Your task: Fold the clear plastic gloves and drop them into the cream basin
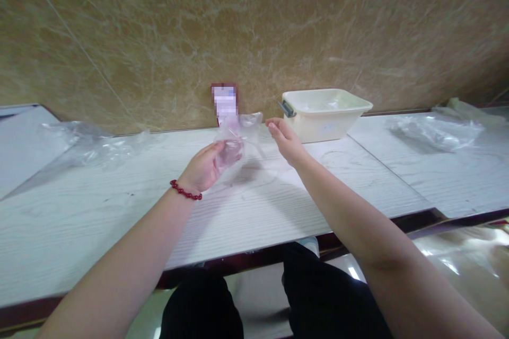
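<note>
My left hand (204, 165), with a red bead bracelet (185, 190) at the wrist, is closed on a clear plastic bag (233, 148). The bag sits above the white tabletop, and its upper part spreads toward the right. Across a small gap from the bag is my right hand (288, 141). Its thumb and fingertips come together in a pinch; whether anything thin or clear is between them I cannot make out. Just right of that hand stands a cream plastic bin (328, 124) with a grey handle clip (287, 109) and clear material inside.
A red-edged card (225, 99), its face blurred, leans on the marbled wall (254, 26). Crumpled clear plastic (103, 143) lies at left beside a white panel (24, 143). More clear plastic (441, 131) lies at right. The white table (238, 217) has a dark front edge.
</note>
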The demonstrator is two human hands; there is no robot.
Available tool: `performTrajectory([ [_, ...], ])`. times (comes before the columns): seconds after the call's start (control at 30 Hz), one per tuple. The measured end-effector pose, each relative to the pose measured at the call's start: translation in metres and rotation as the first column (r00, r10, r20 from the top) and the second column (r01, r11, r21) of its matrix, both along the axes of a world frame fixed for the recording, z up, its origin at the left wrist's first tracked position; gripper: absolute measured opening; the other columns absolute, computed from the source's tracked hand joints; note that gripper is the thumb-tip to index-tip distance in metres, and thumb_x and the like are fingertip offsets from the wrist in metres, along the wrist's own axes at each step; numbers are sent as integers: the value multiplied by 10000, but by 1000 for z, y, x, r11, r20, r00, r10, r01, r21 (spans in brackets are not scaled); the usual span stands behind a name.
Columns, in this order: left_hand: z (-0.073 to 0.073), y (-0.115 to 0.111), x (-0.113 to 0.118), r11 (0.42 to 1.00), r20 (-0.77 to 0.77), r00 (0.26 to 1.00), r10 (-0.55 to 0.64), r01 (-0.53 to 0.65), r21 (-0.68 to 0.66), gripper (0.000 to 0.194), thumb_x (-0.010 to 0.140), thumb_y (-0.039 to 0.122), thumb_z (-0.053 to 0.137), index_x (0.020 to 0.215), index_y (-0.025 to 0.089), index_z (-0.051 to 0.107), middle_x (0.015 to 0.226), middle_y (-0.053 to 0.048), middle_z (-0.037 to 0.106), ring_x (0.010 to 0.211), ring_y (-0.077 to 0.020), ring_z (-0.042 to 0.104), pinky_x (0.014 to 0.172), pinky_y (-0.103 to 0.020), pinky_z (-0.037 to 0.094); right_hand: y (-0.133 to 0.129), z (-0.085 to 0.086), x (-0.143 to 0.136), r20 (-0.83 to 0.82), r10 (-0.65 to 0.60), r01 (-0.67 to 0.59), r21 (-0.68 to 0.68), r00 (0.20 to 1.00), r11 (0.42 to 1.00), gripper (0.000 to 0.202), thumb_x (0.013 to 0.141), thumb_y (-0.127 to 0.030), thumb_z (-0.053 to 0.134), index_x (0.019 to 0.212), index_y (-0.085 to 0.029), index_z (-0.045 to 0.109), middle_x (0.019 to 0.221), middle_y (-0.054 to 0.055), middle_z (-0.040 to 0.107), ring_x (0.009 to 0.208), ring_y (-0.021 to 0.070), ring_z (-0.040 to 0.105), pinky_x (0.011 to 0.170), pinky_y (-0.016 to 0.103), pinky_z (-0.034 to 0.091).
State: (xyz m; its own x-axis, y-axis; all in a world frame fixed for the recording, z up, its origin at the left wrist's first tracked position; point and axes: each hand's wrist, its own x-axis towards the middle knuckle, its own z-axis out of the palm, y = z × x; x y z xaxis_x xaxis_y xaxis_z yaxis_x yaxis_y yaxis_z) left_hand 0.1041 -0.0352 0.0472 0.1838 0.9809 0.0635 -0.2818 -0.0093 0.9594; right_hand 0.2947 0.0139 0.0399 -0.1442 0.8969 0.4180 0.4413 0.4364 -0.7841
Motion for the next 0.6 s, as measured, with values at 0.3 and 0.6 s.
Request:
performTrajectory([
  [0.3,-13,13,-4,948,284,956,-79,160,-275,295,827,203,339,1032,133,538,961,-61,618,934,-167,555,831,-323,447,-6,1,-3,-616,141,-546,-538,775,643,521,761,-598,250,942,-164,476,955,92,560,843,174,550,715,334,464],
  [0.6,-30,26,-11,914,291,954,-70,179,-365,287,830,149,316,1016,119,533,913,-78,626,901,-162,573,815,-348,458,0,-13,1,-669,106,-642,-640,736,423,119,793,-222,464,891,-164,501,943,50,596,743,102,593,688,260,488],
])
